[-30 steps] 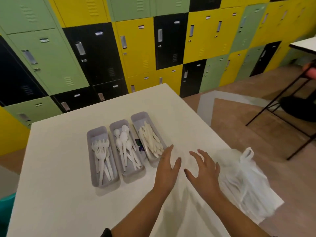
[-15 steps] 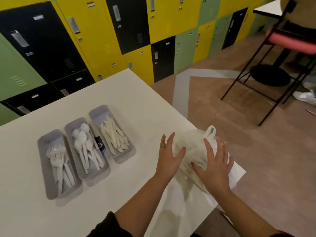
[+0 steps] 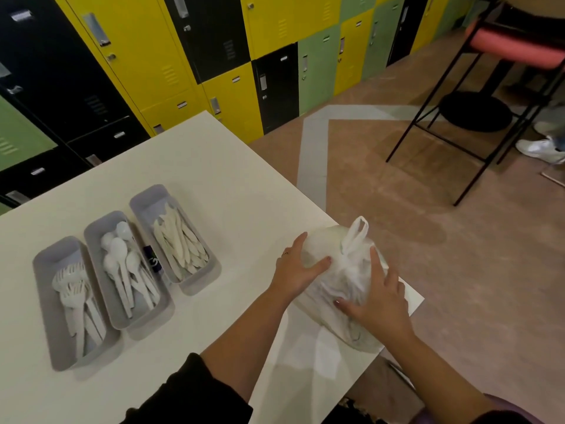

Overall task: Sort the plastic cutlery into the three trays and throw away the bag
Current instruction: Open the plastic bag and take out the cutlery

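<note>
The crumpled white plastic bag (image 3: pixel 342 270) lies at the bench's (image 3: pixel 214 179) right corner, between my hands, its long axis running along the right edge. My left hand (image 3: pixel 298 270) and right hand (image 3: pixel 377 301) press it with spread fingers, equally near. The three grey trays (image 3: pixel 46 301), already filled, sit well apart toward the left edge; nothing blocks lifting.

Two bare forearms were seen reaching in from the lower edge of the head view. A black sleeve (image 3: pixel 186 393) was worn on the left arm, pushed up so that the forearm was left uncovered. A thin ring (image 3: pixel 285 253) was worn on a finger of the left hand (image 3: pixel 295 270). On the right arm, a dark sleeve with a purplish edge (image 3: pixel 507 413) was seen only at the corner. No ring could be made out on the right hand (image 3: pixel 379 304).
</note>
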Available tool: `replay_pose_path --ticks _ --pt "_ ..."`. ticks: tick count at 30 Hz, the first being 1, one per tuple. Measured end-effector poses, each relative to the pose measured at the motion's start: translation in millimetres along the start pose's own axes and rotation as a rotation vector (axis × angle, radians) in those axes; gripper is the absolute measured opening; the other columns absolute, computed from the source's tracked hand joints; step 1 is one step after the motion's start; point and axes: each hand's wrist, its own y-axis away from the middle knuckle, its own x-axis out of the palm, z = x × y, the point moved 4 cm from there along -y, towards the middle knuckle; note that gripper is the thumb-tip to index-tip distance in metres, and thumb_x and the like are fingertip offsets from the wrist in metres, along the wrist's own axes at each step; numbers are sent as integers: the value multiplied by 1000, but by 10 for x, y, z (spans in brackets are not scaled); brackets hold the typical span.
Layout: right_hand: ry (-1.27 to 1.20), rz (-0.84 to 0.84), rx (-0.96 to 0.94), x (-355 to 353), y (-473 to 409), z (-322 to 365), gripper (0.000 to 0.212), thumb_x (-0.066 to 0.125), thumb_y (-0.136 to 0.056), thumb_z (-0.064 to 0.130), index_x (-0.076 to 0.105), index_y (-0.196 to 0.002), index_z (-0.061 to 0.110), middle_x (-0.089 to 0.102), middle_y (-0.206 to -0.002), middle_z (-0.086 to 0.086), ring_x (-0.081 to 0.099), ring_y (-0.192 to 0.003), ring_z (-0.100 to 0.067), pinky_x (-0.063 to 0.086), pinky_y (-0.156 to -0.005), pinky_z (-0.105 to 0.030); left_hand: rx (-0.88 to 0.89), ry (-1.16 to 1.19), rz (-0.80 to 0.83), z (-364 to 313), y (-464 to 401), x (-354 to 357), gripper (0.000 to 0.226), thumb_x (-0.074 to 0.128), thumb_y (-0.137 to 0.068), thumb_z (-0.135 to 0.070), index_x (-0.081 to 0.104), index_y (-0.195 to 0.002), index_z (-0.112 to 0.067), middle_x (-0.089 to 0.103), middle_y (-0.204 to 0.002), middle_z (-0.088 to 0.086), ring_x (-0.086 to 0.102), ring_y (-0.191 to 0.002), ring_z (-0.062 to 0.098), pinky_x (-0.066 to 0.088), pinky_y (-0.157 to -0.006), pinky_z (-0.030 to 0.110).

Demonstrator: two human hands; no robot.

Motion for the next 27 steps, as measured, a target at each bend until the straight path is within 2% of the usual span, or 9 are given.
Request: replay_pose_path --ticks 2,4,6,8,12,15,22,27 --pt "-3 34 -13 -1 -62 49 126 76 -57 62 -7 -148 33 22 -148 -13 37 -127 -36 37 -101 -45 -46 16 35 36 -5 -47 93 64 -63 -65 24 -143 -39 38 -143 2 35 -134 24 32 -112 43" --pt "-18 73 -48 -9 -104 104 122 78 -59 57 -2 -148 35 37 -137 -11 46 -117 -32 41 -91 -38 -72 90 48 86 -6 -89 93 69 -61 -64 28 -141 -39 44 -138 0 42 -129 22 38 -109 41" --pt "-58 125 -81 15 -117 178 114 78 -63 52 1 -146 40 45 -124 -7 53 -104 -26 41 -77 -31 -78 164 36 139 18 -163 82 73 -71 -53 33 -139 -33 50 -131 -4 49 -119 18 43 -101 33" --pt "-81 153 -120 41 -123 270 108 78 -65 49 6 -145 43 48 -118 -5 53 -97 -22 38 -72 -28 -96 210 23 175 64 -256 72 71 -78 -46 34 -137 -30 52 -124 -6 51 -111 16 45 -92 29" --pt "-85 215 -238 142 -113 520 101 77 -66 48 13 -145 43 52 -130 -2 52 -113 -22 39 -81 -27 -100 234 -69 338 222 -516 67 68 -79 -48 34 -134 -29 52 -116 -7 53 -106 16 44 -86 27" --pt "-104 267 -333 244 -40 755 100 74 -65 53 13 -144 46 51 -134 2 51 -118 -20 41 -88 -28 -57 269 -174 505 407 -736 63 67 -80 -48 37 -132 -28 56 -122 -6 56 -108 14 46 -90 28" --pt "-82 417 -514 594 281 1428 92 72 -69 50 14 -141 53 54 -128 0 54 -115 -20 44 -94 -30 -74 326 -403 967 1036 -1270 58 63 -84 -43 35 -133 -29 55 -123 -6 55 -108 16 46 -95 31" --pt "30 525 -663 903 557 1864 98 76 -67 40 16 -144 45 56 -125 -3 57 -109 -22 47 -89 -30 -163 331 -486 1387 1509 -1552 55 62 -86 -44 33 -129 -28 52 -119 -4 53 -103 18 46 -92 32"
